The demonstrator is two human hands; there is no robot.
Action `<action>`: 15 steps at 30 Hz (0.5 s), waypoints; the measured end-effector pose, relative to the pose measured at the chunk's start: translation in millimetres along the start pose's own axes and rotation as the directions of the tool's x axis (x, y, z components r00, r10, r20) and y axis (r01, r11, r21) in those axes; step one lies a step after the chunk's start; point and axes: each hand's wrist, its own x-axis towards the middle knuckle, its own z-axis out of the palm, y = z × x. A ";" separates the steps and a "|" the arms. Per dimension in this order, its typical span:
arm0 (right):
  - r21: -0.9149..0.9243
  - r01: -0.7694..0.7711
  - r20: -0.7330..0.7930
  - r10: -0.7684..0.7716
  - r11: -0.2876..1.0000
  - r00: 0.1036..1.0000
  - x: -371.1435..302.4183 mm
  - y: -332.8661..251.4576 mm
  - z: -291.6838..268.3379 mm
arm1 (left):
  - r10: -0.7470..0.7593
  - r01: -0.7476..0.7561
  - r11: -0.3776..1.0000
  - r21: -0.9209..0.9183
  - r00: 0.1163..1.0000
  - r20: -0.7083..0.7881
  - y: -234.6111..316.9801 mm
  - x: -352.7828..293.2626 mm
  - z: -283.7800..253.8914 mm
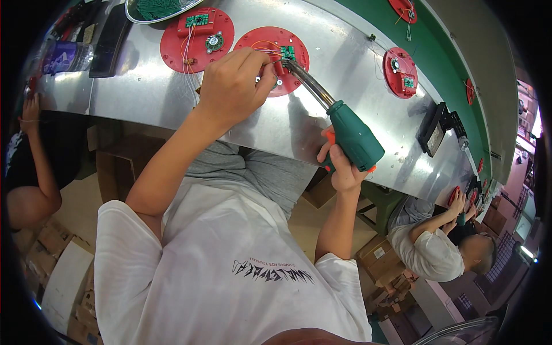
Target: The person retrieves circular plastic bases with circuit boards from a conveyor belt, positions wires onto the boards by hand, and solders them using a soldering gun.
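My right hand is wrapped round the handle of a green soldering gun. Its long metal barrel slants up and left, with the tip at a small green circuit board on a round red plastic disc. Over the disc's left part is my left hand, its thumb and forefinger pinched together close to the tip. Whatever it grips is too small to make out. Thin white and orange wires lead from beside that hand to the board.
Left of the worked disc lies another red disc with a speaker and trailing wires. A bowl of green strips stands beyond it. More red discs lie along the green strip. Co-workers sit at both sides of the metal bench.
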 end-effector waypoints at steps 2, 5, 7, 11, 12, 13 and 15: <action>0.011 0.000 -0.021 0.000 1.000 1.000 0.2 0.6 1.1 | 0.007 -0.007 1.000 0.011 1.000 -0.002 -0.3 -0.4 0.3; -0.003 0.021 0.000 -0.021 1.000 1.000 -0.6 3.1 -3.1 | 0.011 -0.011 1.000 0.018 1.000 -0.002 0.0 0.1 -0.6; -0.009 0.001 0.010 -0.001 1.000 1.000 -1.3 2.9 -5.3 | 0.013 -0.013 1.000 0.013 1.000 -0.003 0.3 1.0 -0.3; -0.003 0.004 -0.010 -0.004 1.000 1.000 -0.4 1.5 -1.3 | 0.005 -0.005 1.000 0.007 1.000 -0.004 0.6 0.6 -0.1; -0.004 0.008 -0.011 -0.008 1.000 1.000 0.1 1.4 -0.9 | 0.006 -0.006 1.000 0.007 1.000 -0.004 0.4 0.5 0.0; -0.006 0.012 -0.012 -0.012 1.000 1.000 0.2 1.4 -0.8 | 0.004 -0.004 1.000 0.007 1.000 -0.003 0.3 0.3 0.2; -0.009 -0.001 -0.015 0.000 1.000 1.000 -0.3 2.1 -1.5 | 0.003 -0.003 1.000 0.007 1.000 -0.001 0.7 0.5 0.0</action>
